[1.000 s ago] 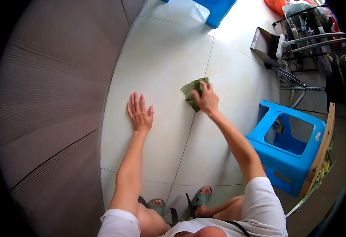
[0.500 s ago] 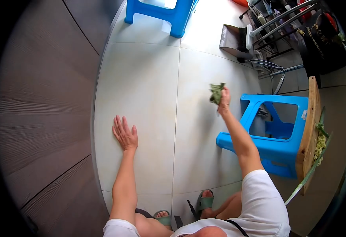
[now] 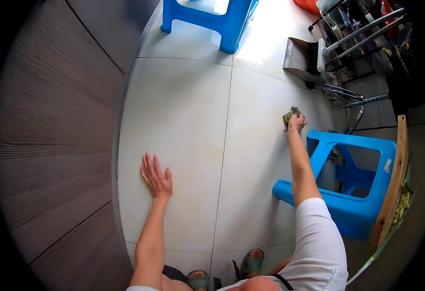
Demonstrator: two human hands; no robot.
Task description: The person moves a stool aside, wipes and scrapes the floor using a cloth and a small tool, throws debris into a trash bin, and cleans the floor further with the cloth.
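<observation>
Right hand (image 3: 299, 121) has the green cloth (image 3: 290, 117) bunched in its fingers, just beyond the right-side blue stool (image 3: 336, 207); left hand (image 3: 157, 180) spread open, well left.

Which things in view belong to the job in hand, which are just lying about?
Job:
green cloth, in the right hand
floor tiles, left hand palm-down on them

Apparently just there:
right-hand blue stool
far blue stool
dustpan
wooden board
</observation>
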